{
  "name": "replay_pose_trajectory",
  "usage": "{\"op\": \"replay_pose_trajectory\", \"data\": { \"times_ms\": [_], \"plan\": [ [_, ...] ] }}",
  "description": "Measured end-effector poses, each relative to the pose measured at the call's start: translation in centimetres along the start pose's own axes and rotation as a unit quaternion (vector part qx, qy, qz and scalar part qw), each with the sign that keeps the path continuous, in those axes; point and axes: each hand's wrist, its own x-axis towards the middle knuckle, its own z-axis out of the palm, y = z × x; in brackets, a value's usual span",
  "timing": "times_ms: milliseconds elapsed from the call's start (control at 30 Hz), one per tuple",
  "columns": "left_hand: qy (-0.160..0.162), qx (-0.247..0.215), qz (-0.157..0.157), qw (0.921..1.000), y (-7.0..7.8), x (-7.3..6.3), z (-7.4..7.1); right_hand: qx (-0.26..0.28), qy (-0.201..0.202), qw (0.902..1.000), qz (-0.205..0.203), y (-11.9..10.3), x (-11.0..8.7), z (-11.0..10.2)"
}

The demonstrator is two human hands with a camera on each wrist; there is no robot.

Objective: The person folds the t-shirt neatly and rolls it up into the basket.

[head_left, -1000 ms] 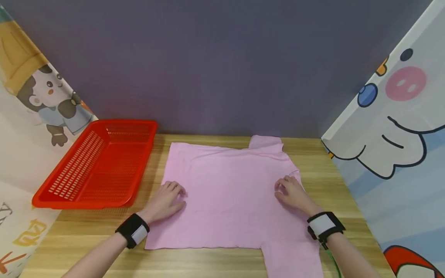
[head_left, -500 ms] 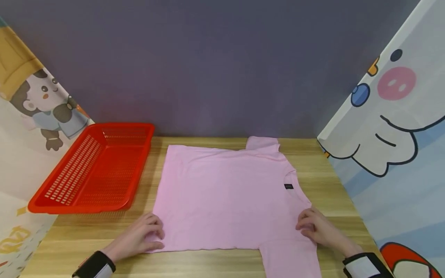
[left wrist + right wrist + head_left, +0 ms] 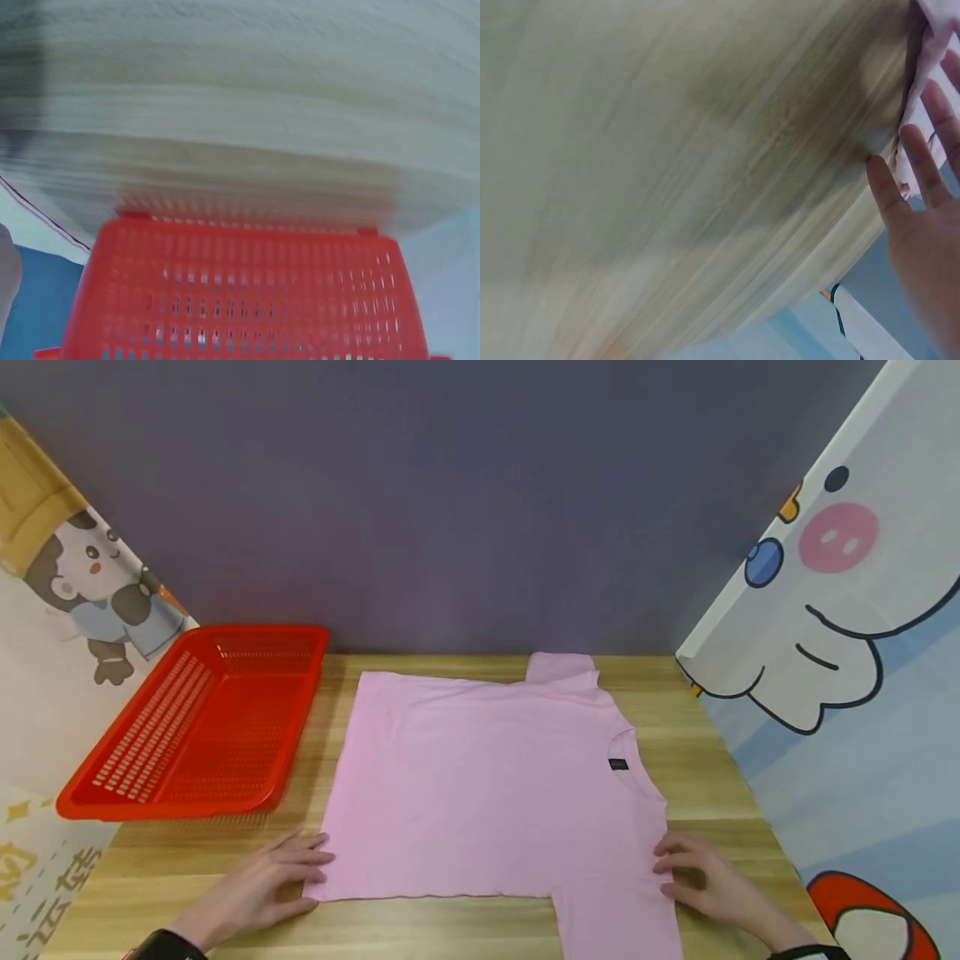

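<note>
A pink T-shirt (image 3: 480, 785) lies spread on the wooden table, turned sideways, with its neckline and black label to the right. One sleeve reaches toward the front edge and runs out of the head view; part of the other shows at the back. My left hand (image 3: 258, 885) rests at the shirt's near left corner, fingertips at its hem, holding nothing. At the neck-side edge, beside the near sleeve, my right hand (image 3: 708, 885) touches or nearly touches the cloth with relaxed fingers. The right wrist view shows this hand (image 3: 930, 232) with fingers extended.
A red perforated plastic basket (image 3: 225, 727) stands on the table (image 3: 420, 927) to the left of the shirt, with nothing in it. Behind the table rises a dark grey panel (image 3: 480, 510). Cartoon-printed panels flank both sides.
Both hands have slid off the shirt's middle, outward and toward the person, to its near corners. The neckline and label, covered by the right hand before, now show. The shirt stays put.
</note>
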Motion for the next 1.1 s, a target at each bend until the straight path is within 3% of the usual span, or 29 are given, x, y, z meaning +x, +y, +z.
{"op": "replay_pose_trajectory", "data": {
  "times_ms": [133,267,633,1100],
  "plan": [
    [-0.025,0.03,0.02,0.999,0.3,-0.2,-0.1,-0.012,0.026,0.9976,-0.063,0.2,-0.5,0.4],
    [-0.028,0.045,0.037,0.9979,0.4,0.0,0.4,-0.036,0.037,0.9945,-0.091,-0.1,-0.4,1.0],
    [-0.045,0.015,-0.008,0.9988,1.0,-0.4,0.8,0.042,-0.044,0.9946,-0.084,-1.0,-0.4,1.1],
    [-0.025,0.024,-0.006,0.9994,0.8,-1.0,0.4,0.034,-0.039,0.9969,-0.059,-1.5,-1.2,1.3]
  ]
}}
